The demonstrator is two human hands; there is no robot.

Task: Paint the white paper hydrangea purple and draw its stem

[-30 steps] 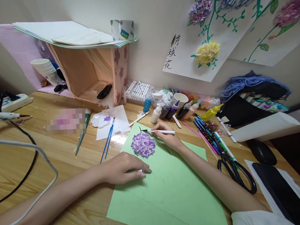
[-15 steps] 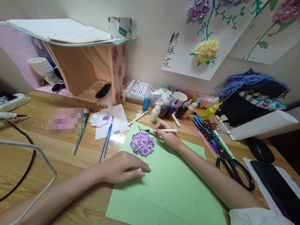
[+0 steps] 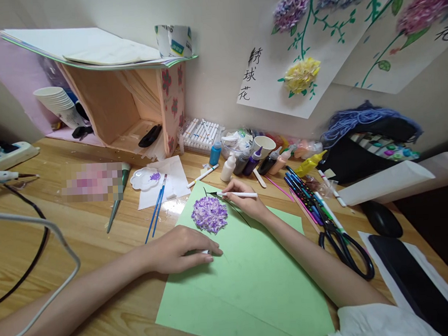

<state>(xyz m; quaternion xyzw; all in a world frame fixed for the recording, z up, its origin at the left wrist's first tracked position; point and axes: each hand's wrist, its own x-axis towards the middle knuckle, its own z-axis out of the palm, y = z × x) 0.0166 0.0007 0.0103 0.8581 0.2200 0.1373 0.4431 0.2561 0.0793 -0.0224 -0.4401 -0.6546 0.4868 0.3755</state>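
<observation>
A sheet of green paper (image 3: 251, 280) lies on the wooden table, with a crinkled purple-and-white flower (image 3: 209, 214) on its upper part. My right hand (image 3: 243, 199) grips a white marker (image 3: 240, 194), its dark tip on the paper just above the flower. Dark lines run there, one curving down to the right under the hand. Below the flower, my left hand (image 3: 186, 250) rests on the paper's left side. Between its thumb and fingers shows a small white piece (image 3: 205, 252) that looks like a marker cap, mostly covered.
Paint bottles (image 3: 251, 162) stand behind the paper. Black scissors (image 3: 346, 252) and several pens (image 3: 303, 194) lie to the right. Left are blue brushes (image 3: 156, 210), a white palette (image 3: 145, 179) and a cable (image 3: 69, 239) crossing over my left forearm. A box shelf (image 3: 132, 102) stands at the back.
The dark mark at the marker's tip has grown broader above the flower. My left hand keeps its place on the paper. The whole view has shifted slightly.
</observation>
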